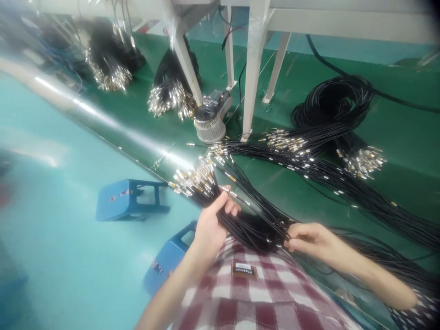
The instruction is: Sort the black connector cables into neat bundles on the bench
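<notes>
My left hand (pixel 215 217) is wrapped round a thick bundle of black cables (pixel 245 229) whose metallic and whitish tips fan out beyond my thumb. Further right, my right hand (pixel 305 238) pinches a few black cables between thumb and fingertips, close to the bundle's other side. Between the two hands run several thin cables with small silvery ends. A long spread of black cables (pixel 323 172) with shiny tips lies just past my hands on the green surface (pixel 264 192). Below the bundle is a red-and-white checked apron (pixel 237 298) with a label.
A grey-white round device (pixel 210 123) stands by the white table legs (pixel 254 73). Coiled black cables (pixel 330 107) lie at the back right, more cable bundles (pixel 172 91) at the back left. Two blue stools (pixel 117 199) are on the light blue floor at left.
</notes>
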Demonstrator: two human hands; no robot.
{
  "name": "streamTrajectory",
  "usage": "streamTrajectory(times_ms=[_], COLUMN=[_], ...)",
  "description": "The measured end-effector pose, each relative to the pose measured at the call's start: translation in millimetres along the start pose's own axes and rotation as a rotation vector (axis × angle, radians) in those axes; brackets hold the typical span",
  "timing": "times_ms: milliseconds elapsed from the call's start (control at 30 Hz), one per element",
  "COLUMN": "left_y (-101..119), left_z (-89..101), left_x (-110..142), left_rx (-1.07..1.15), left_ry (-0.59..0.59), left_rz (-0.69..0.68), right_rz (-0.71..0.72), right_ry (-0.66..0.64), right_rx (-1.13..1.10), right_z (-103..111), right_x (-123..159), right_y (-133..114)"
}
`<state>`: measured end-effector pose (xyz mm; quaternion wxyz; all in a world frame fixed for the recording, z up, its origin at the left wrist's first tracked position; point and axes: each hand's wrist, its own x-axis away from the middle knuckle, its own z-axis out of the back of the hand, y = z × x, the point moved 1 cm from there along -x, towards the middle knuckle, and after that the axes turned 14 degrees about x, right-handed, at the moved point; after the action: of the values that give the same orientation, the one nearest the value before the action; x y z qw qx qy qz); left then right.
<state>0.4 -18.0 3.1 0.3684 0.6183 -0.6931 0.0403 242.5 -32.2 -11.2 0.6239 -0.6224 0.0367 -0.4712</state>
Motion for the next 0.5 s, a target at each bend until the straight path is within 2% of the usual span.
streamTrajectory(times_ms=[233, 500], left_y=[1.2, 3.7], left_z=[0.6, 6.1], left_x=[-2.8, -2.5], left_rx=[-0.003, -0.057], left_ry=[0.027, 0.027], left_rz=[0.016, 0.071], right_rz=[-0.019, 0.014], right_ry=[-0.001, 0.032], right_rx=[-0.108, -0.176], right_z=[1.3, 0.2], right_x=[-0.6, -4.2], right_y=[-0.8, 18.3])
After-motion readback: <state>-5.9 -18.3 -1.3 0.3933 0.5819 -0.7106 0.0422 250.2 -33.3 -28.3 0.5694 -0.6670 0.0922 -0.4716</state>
